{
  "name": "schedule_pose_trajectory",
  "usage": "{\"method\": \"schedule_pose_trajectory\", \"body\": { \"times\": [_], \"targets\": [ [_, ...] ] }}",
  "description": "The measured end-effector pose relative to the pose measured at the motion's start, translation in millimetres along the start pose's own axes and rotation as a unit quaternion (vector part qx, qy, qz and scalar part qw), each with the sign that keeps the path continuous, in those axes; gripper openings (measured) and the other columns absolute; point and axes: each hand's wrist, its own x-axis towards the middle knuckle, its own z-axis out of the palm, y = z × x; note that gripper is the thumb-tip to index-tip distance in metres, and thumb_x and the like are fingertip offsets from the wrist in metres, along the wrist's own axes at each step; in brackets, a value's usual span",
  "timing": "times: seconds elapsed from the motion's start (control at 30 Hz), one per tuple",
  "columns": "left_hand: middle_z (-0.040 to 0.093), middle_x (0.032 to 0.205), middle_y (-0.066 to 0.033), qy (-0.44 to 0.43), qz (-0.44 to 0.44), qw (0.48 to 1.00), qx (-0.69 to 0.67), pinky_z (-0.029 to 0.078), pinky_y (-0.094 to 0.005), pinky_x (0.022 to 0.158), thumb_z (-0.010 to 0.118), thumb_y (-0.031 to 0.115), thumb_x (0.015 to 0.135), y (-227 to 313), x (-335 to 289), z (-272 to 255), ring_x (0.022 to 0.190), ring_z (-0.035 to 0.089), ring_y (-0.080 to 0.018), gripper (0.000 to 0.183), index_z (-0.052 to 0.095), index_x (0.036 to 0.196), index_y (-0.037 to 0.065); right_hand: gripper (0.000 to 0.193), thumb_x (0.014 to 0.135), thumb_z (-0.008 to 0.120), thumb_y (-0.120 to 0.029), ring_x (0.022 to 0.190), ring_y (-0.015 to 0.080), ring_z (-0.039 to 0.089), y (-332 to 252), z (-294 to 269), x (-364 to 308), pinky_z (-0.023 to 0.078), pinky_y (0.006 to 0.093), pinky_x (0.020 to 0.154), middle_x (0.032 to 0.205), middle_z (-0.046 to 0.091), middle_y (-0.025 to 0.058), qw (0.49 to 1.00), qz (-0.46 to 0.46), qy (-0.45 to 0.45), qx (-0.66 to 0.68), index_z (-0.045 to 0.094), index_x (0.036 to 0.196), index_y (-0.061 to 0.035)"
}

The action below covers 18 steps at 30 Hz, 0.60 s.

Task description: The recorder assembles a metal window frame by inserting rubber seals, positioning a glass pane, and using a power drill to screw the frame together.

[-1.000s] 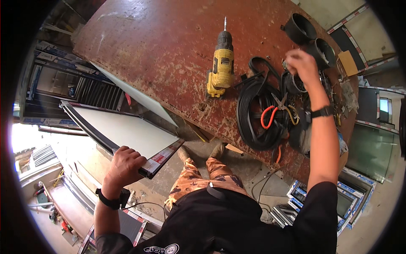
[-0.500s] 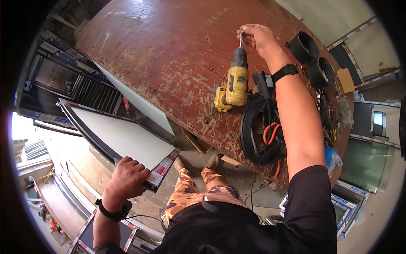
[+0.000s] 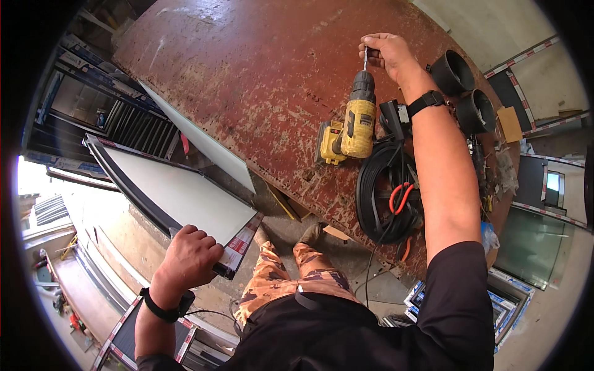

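Note:
A yellow and black cordless drill [image 3: 357, 127] lies on its side on the worn red tabletop [image 3: 247, 80]. Its thin drill bit [image 3: 365, 60] points toward the far side, and my right hand [image 3: 391, 54] pinches the bit near its tip with thumb and fingers. At the lower left, my left hand [image 3: 193, 255] is closed over the near corner of a framed panel [image 3: 170, 185], which has a pale face and dark edge profiles. This panel stands tilted beside the table. My left fingers partly hide its corner.
Beside the drill sits a coil of black strip [image 3: 371, 204] with red-handled pliers [image 3: 401, 196] on it. Two black rings [image 3: 453, 72] stand near the table's right edge. A pale sheet [image 3: 204, 139] leans against the left table edge. Stacked frames [image 3: 93, 93] stand farther left.
The whole view has shifted slightly. My right hand and the drill appear a little farther right, with the bit still pinched. My left hand keeps its hold on the panel corner.

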Motion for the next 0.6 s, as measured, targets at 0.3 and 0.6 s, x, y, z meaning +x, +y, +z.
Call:
{"method": "schedule_pose_trajectory", "body": {
  "times": [0.3,0.6],
  "targets": [
    [0.056,0.065,-0.0011,0.0,-0.006,1.0,0.001,0.044,-0.0352,0.067,0.07,0.011,0.055,-1.1,1.2,1.0,0.068,0.06,-0.0223,0.017,0.056,0.066,0.013,0.016,0.094,0.065,-0.012,0.076,0.0186,0.07,-0.8,-1.3,-0.7,0.058,0.0301,0.063,0.09,0.072,0.0107,0.999,0.008,-0.034,0.041,0.067,0.105,-0.0009],
    [0.056,0.068,-0.0019,0.004,-0.006,1.0,0.002,0.045,-0.0373,0.069,0.07,0.016,0.058,-2.8,-6.1,2.3,0.07,0.06,-0.0237,0.017,0.056,0.067,0.013,0.029,0.097,0.063,-0.025,0.086,0.0133,0.067,4.1,-5.5,-14.2,0.056,0.0274,0.073,0.1,0.069,0.0047,0.999,0.013,-0.046,-0.015,0.066,0.119,-0.0068]
  ]
}}
